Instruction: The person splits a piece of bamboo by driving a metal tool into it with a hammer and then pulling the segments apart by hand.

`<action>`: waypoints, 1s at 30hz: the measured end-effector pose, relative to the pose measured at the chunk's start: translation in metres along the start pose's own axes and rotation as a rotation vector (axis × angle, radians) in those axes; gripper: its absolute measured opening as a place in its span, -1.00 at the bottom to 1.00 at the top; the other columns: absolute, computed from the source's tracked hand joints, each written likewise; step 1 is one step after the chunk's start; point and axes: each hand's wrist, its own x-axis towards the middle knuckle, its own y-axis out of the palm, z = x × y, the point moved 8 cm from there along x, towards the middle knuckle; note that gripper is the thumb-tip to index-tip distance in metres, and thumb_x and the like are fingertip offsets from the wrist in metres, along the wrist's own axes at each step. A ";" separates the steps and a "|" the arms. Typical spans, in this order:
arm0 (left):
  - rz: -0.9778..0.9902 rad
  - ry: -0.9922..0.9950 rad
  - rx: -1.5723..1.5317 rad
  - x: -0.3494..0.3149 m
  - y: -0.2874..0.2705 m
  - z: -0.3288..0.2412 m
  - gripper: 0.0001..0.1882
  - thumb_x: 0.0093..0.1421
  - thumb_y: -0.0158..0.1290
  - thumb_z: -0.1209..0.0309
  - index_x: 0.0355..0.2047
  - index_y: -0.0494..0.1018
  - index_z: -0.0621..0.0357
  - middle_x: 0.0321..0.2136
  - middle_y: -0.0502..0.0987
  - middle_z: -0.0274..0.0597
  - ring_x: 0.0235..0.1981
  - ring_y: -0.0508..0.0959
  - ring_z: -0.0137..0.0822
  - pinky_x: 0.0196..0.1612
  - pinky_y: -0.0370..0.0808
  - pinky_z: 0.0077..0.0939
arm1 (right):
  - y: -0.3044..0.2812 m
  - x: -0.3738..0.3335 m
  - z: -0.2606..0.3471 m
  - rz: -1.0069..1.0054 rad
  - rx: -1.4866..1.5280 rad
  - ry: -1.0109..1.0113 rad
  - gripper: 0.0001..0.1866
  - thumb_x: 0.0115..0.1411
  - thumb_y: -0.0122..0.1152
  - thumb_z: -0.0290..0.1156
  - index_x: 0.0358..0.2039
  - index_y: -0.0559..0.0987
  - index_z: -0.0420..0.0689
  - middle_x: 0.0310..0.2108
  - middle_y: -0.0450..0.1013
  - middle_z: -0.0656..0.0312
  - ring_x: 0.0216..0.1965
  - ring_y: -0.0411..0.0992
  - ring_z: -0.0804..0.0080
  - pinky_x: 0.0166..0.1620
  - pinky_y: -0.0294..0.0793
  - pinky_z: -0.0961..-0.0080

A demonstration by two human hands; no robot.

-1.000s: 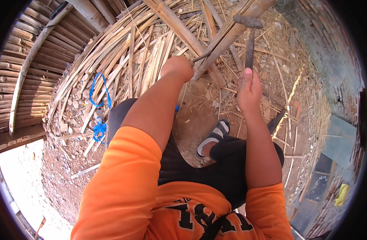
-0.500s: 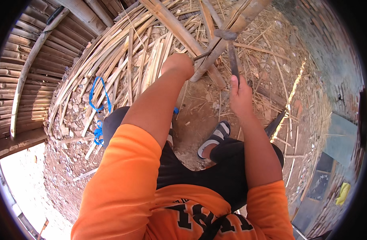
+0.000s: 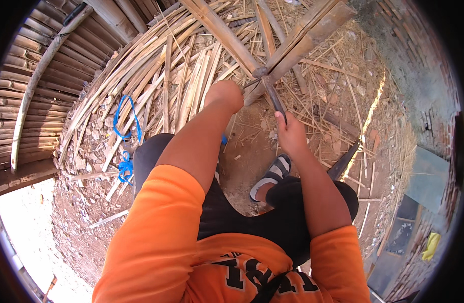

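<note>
Splitting bamboo appears to be the work in hand, judged from the tools and the slit. The pole [image 3: 305, 48] lies at far center, its near end between the two hands and its length running to the far right. Near that end it crosses a second pole [image 3: 220, 30], which runs to the far left.

Left hand [image 3: 224, 96]: grip closed in a fist at the near end of a narrow blade [image 3: 251, 82]. The handle is hidden, so finger placement cannot be told. The blade reaches right to the pole; its depth in the bamboo is not visible.

Right hand [image 3: 291, 132]: grip wrapped around the handle of a hammer [image 3: 275, 98], thumb along the shaft. The hammer head is at the blade, over the near part of the pole. Contact between head and blade cannot be confirmed.

Progress: a dark slit runs along the far part of the pole, so the split is judged well advanced. The near end remains; whether its halves are joined is hidden by the head and blade. The loose strips [image 3: 141, 63] at far left suggest finished pieces. The second pole shows no clear slit and may be left to do.
</note>
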 end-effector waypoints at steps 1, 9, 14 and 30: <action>-0.032 0.014 0.010 0.001 0.006 0.001 -0.62 0.25 0.14 0.08 -0.17 0.66 0.14 -0.18 0.67 -0.01 -0.11 0.66 0.00 -0.02 0.59 -0.17 | 0.004 -0.001 0.000 0.038 0.027 0.026 -0.54 0.43 0.04 -0.04 -0.29 0.49 -0.26 -0.53 0.47 -0.18 -0.43 0.47 -0.28 -0.33 0.43 0.04; 0.041 0.007 0.026 0.005 0.004 0.010 -0.68 0.25 0.10 0.21 -0.09 0.65 0.06 -0.04 0.64 -0.06 -0.01 0.64 -0.08 0.01 0.60 -0.22 | -0.019 -0.003 0.021 -0.139 0.084 -0.077 -0.54 0.45 0.01 -0.03 -0.33 0.46 -0.24 -0.57 0.45 -0.10 -0.48 0.48 -0.10 -0.39 0.42 0.21; -0.037 0.055 -0.003 0.013 0.014 0.009 -0.66 0.25 0.12 0.10 -0.16 0.67 0.04 -0.17 0.67 -0.01 -0.11 0.66 -0.02 0.01 0.58 -0.18 | -0.010 0.003 0.009 -0.087 0.024 -0.052 -0.54 0.48 -0.04 -0.05 -0.33 0.45 -0.25 -0.60 0.34 0.08 -0.54 0.36 0.20 -0.40 0.37 0.28; -0.018 -0.033 0.000 0.020 0.019 0.029 -0.69 0.23 0.13 0.12 -0.12 0.68 -0.07 -0.16 0.67 -0.03 -0.09 0.65 -0.02 0.01 0.58 -0.17 | -0.045 0.007 0.053 -0.219 0.269 -0.121 -0.58 0.43 0.04 -0.07 -0.27 0.48 -0.25 -0.54 0.49 -0.13 -0.44 0.50 -0.24 -0.38 0.44 0.12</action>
